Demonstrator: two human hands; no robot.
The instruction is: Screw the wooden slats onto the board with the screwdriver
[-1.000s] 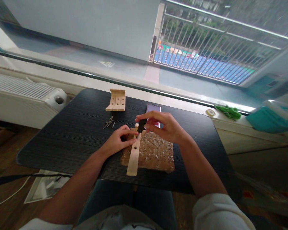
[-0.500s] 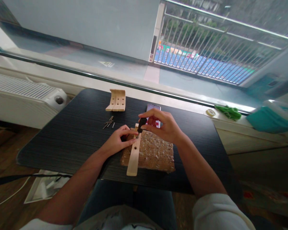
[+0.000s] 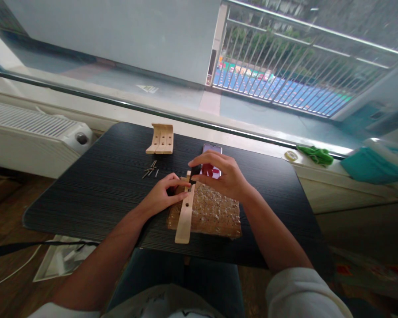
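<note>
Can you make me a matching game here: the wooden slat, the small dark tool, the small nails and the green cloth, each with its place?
Things: 1 wooden slat; 2 small dark tool; 3 small nails; 4 green cloth.
Places: A on the window sill; B pinched in the right hand; C on the brown mat, held by the left hand; D loose on the table.
Pairs: 1-C, 2-B, 3-D, 4-A.

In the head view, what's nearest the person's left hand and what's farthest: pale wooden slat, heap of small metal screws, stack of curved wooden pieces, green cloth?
1. Pale wooden slat, touched by the left hand.
2. Heap of small metal screws, just beyond the hand.
3. Stack of curved wooden pieces, farther back on the black table.
4. Green cloth, far right, past the table's edge.
</note>
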